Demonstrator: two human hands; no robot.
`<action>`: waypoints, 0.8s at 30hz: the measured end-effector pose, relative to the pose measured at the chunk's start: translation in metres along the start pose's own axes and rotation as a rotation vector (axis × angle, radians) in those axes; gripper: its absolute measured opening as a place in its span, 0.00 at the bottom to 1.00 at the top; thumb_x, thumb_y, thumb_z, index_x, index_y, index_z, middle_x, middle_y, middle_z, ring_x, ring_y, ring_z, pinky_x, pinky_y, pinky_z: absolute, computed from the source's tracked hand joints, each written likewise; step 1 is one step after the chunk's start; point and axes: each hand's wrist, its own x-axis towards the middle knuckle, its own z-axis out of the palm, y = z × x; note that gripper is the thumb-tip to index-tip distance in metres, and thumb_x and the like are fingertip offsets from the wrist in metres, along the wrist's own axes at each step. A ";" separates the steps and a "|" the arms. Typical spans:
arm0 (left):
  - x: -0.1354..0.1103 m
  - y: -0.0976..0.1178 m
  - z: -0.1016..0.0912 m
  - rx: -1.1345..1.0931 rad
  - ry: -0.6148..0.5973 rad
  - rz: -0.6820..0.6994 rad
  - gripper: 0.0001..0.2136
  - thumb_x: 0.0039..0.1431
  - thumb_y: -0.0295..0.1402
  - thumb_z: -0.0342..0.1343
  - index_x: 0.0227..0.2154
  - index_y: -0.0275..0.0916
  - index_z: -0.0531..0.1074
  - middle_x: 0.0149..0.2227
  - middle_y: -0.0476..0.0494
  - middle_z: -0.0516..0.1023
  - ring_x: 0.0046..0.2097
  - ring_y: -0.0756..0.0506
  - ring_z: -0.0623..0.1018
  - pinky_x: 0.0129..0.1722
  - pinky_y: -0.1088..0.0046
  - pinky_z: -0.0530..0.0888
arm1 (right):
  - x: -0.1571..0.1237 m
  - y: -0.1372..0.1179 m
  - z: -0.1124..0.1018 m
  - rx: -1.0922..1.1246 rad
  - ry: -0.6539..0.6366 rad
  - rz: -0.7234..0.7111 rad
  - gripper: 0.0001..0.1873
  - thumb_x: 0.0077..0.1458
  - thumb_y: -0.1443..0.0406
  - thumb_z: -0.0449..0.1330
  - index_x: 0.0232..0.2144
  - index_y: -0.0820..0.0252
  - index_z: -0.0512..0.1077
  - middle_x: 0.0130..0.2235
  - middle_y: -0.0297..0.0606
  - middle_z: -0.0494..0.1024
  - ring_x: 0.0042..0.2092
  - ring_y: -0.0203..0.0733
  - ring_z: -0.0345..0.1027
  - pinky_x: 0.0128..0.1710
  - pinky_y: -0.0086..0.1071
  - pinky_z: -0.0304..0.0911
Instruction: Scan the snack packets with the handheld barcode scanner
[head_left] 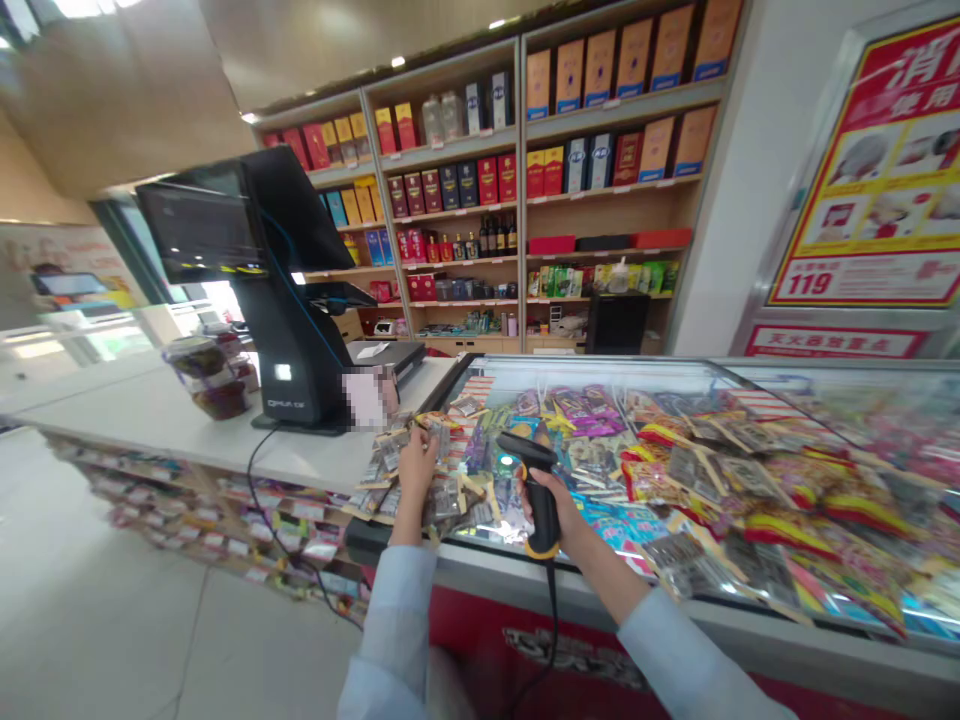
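Observation:
My right hand point(559, 500) is wrapped round the grip of a black and yellow barcode scanner point(541, 505). The scanner's head points left, and a cable hangs from its base. On the left, my left hand point(418, 462) has its fingers closed on a small snack packet point(424, 428) at the top of a pile. This pile of clear and brown snack packets point(382, 465) lies across the counter's end and the glass top. More packets point(461, 500) lie just right of my left wrist. What is under my left fingers is partly hidden.
The glass-topped freezer point(630, 520) holds colourful packages, and heaps of snack packets point(750, 490) lie on its right. A checkout terminal point(292, 330) stands on the white counter point(150, 400) beside plastic jars point(214, 375). Shelves of boxes point(450, 205) line the back wall. A cable point(259, 490) hangs down the counter front.

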 end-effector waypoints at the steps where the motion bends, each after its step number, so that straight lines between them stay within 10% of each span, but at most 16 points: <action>1: -0.001 0.000 0.003 -0.016 0.044 -0.003 0.09 0.60 0.36 0.42 0.35 0.39 0.64 0.26 0.48 0.71 0.30 0.47 0.73 0.30 0.74 0.61 | 0.001 0.000 0.000 -0.001 -0.004 -0.002 0.13 0.43 0.58 0.63 0.26 0.63 0.71 0.22 0.33 0.72 0.17 0.31 0.61 0.13 0.24 0.57; 7: -0.010 -0.002 0.013 -0.178 0.268 0.074 0.07 0.59 0.37 0.45 0.32 0.38 0.62 0.21 0.52 0.65 0.23 0.50 0.67 0.26 0.75 0.57 | 0.001 0.003 -0.003 -0.045 -0.051 -0.022 0.12 0.47 0.58 0.61 0.25 0.62 0.70 0.21 0.34 0.72 0.16 0.30 0.60 0.14 0.24 0.57; 24: -0.011 -0.002 0.015 -0.278 0.300 0.223 0.08 0.57 0.38 0.46 0.28 0.40 0.60 0.21 0.53 0.63 0.23 0.51 0.67 0.26 0.76 0.61 | -0.006 0.000 0.001 -0.037 -0.053 -0.047 0.12 0.43 0.59 0.62 0.25 0.62 0.68 0.20 0.33 0.72 0.15 0.32 0.60 0.12 0.26 0.57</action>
